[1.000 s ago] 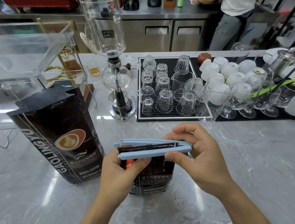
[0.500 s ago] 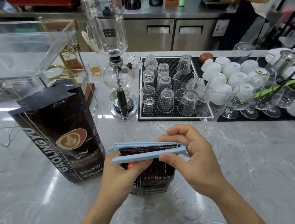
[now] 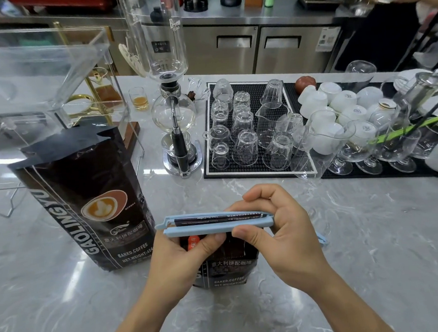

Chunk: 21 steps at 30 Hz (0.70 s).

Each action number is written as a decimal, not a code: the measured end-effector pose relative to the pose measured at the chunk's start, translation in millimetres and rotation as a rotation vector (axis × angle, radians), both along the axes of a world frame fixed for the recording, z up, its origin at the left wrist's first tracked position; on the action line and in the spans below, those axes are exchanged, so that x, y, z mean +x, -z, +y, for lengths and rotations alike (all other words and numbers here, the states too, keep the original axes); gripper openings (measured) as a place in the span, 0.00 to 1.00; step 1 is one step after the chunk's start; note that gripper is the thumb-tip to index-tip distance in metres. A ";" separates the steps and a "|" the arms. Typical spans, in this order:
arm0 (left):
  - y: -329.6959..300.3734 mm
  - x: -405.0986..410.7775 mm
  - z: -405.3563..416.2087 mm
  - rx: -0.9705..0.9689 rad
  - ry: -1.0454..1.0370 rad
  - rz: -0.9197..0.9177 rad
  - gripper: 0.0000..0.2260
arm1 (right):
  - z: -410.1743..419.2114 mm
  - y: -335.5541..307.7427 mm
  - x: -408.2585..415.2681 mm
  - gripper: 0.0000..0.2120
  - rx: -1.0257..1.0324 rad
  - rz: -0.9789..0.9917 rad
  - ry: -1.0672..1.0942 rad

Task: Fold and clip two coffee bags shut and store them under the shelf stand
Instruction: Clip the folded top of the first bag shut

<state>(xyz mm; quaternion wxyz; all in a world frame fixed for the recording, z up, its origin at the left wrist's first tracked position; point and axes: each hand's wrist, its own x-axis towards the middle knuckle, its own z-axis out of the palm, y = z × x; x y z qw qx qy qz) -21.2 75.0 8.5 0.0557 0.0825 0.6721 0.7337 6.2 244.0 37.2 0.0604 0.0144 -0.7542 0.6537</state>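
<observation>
On the grey marbled stone worktop (image 3: 375, 232), at about 6 o'clock in the head view, stands a small dark foil coffee bag (image 3: 228, 267) with its top folded over. A long pale-blue plastic clip (image 3: 214, 223) straddles that folded top, its two bars lying close together with a dark strip of the bag showing between them; whether it is latched I cannot tell. The left hand (image 3: 177, 255) has its grip clenched on the bag just under the clip, thumb pressed across the front of the foil. The right hand (image 3: 278, 229) grasps the clip's right end, thumb on the near bar and fingers curled over the far one.

A second pale-blue clip (image 3: 322, 239) peeks out from behind the right hand at 4 o'clock, lying on the worktop. At 9 o'clock a taller dark coffee bag printed GAOLINGYU (image 3: 84, 200) stands upright and unfolded, just beside the left hand. Behind it, at 10 o'clock, is a clear acrylic shelf stand (image 3: 35, 75). At 12 o'clock a glass siphon coffee maker (image 3: 171, 104) rises from the worktop, and from 1 to 3 o'clock a black rubber mat (image 3: 302, 172) carries upturned clear glasses (image 3: 243, 127) and white ceramic cups (image 3: 344, 103).
</observation>
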 end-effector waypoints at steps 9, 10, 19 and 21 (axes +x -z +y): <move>2.2 -0.9 -0.3 -0.010 0.016 0.005 0.08 | -3.9 -0.5 -0.6 0.16 -0.016 -0.007 -0.011; 2.2 -1.1 -0.4 -0.013 0.017 0.008 0.08 | -4.2 -0.4 -0.5 0.16 -0.025 -0.007 -0.011; 6.5 -0.1 -1.1 0.005 0.016 0.022 0.12 | -7.3 1.3 1.1 0.15 -0.126 0.012 0.021; 6.9 0.2 -2.5 0.002 0.020 0.028 0.12 | -7.5 1.1 0.2 0.15 -0.127 0.013 0.026</move>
